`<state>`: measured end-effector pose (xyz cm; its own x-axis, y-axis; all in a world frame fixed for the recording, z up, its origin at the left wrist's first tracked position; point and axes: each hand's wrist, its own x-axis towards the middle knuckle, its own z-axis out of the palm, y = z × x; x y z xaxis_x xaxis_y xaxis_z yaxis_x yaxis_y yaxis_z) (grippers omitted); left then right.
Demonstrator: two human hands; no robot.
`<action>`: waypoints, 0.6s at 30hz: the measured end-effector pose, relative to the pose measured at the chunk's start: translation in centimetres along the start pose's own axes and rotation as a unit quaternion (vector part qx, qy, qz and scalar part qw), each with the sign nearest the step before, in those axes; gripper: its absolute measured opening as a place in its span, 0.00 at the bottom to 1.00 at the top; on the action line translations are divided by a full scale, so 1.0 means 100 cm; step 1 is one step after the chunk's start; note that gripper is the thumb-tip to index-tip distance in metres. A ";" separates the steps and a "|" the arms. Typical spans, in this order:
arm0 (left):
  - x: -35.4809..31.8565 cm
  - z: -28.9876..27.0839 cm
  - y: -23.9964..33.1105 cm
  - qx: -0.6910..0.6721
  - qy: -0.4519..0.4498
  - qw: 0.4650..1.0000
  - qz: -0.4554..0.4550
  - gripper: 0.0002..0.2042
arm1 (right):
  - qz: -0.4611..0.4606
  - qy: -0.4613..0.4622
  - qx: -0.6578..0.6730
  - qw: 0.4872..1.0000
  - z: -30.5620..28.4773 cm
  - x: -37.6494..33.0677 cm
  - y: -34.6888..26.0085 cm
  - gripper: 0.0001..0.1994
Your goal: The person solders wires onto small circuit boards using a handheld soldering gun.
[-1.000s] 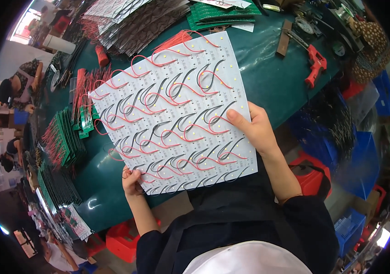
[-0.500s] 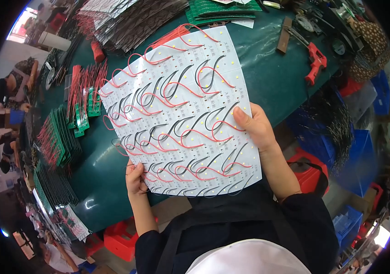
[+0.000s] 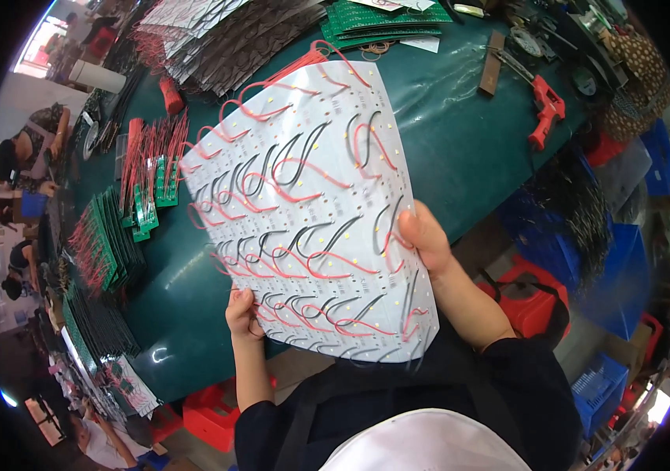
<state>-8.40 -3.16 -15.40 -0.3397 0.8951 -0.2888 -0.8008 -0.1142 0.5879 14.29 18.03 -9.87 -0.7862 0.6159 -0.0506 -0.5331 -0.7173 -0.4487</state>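
Observation:
Both hands hold up a white LED circuit board panel [image 3: 284, 228], with rows of small yellowish LEDs and red and black wires looping from its face. My left hand [image 3: 242, 314] grips its lower left edge, thumb in front. On the right edge, my right hand [image 3: 427, 239] has its thumb on the face and its fingers hidden behind. The rightmost strip [image 3: 399, 275] of the panel angles away from the rest along a lengthwise line. Whether it has fully parted there I cannot tell.
Stacked wired panels [image 3: 233, 47] and green circuit boards [image 3: 382, 23] lie at the back of the green table [image 3: 468, 149]. Green boards with red wires [image 3: 107, 235] stand at the left. A red gun-shaped tool [image 3: 547, 110] rests at the right, above blue bins [image 3: 617, 275] and a red stool [image 3: 535, 302].
The panel has come slightly lower and its right strip now bends away from the rest, where it was nearly flat before. My right hand has moved a little down and left.

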 end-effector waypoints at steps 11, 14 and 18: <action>-0.007 0.017 -0.003 0.226 0.120 0.957 0.139 0.32 | -0.137 0.112 -0.594 0.785 0.008 0.004 -0.041 0.16; -0.008 0.010 -0.004 0.229 0.141 0.953 0.138 0.32 | -0.038 0.112 -0.402 0.908 0.003 0.003 -0.042 0.16; -0.008 -0.003 0.001 0.107 0.033 0.987 0.115 0.31 | -0.049 0.023 -0.245 0.968 -0.004 0.003 -0.029 0.17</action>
<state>-8.32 -4.00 -15.35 -0.5367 0.8256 -0.1741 -0.5793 -0.2105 0.7874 15.76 20.47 -8.94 -0.7186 0.6952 -0.0209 -0.3837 -0.4212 -0.8218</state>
